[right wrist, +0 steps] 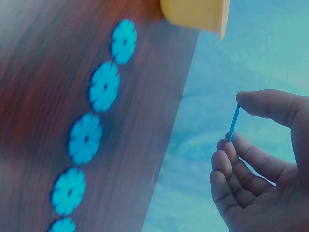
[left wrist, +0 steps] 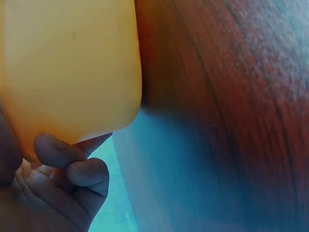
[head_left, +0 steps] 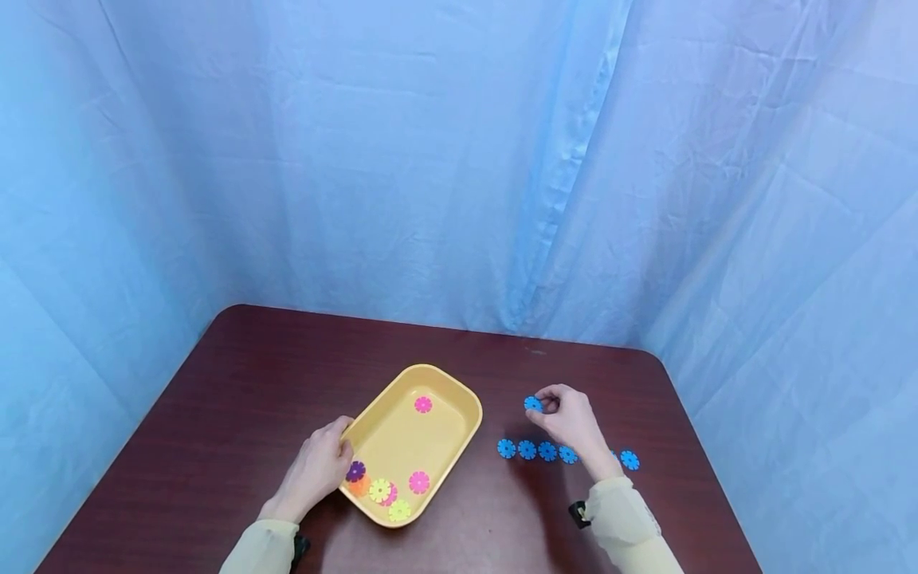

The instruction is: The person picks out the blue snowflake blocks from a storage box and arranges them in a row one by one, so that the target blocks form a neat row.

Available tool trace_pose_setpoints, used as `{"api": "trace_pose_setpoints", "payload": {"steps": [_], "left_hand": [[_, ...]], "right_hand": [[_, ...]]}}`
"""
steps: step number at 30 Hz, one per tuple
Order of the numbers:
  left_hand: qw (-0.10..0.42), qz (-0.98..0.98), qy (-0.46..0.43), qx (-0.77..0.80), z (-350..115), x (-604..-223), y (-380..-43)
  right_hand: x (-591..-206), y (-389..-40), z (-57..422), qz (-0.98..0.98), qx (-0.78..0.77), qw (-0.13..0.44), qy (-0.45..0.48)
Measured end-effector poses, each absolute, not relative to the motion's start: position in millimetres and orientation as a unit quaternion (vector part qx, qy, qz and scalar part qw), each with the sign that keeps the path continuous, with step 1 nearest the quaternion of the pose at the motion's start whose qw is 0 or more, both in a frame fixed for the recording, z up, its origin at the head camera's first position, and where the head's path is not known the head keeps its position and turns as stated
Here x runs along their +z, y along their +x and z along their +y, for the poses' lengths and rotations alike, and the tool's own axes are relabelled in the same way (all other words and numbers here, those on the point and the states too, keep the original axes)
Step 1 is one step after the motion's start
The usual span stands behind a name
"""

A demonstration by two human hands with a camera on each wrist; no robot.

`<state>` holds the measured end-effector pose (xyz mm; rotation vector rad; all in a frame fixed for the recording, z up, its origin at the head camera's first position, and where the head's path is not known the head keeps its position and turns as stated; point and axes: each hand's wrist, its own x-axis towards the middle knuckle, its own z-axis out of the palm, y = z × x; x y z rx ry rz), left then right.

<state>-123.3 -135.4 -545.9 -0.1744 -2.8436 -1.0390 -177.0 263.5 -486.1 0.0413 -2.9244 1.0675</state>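
My left hand grips the left rim of a yellow plastic tray. In the left wrist view its curled fingers lie at the tray's outer wall. Between thumb and fingertips, my right hand pinches a blue notched disc by its edges; the right wrist view has this blue disc edge-on. Nearer me than that disc, several flat blue discs form a row on the table, partly hidden by the right wrist. Each has a small centre hole.
Inside the tray, a purple disc, an orange disc, a yellow disc and others gather at the near end. A pink disc lies toward the far end. Blue curtains surround the dark wooden table.
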Motion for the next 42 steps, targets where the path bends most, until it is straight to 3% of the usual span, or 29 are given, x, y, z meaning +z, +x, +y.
{"api": "trace_pose_setpoints", "payload": {"steps": [32,42], "left_hand": [[0.047,-0.938,-0.050,-0.339,-136,-542,-123],[0.038,-0.939,-0.048,-0.339,-135,-543,-124]], "right_hand": [[-493,-150,378,-0.953,0.294,0.048,-0.051],[-500,-142,413,-0.953,0.288,0.028,-0.094]]}}
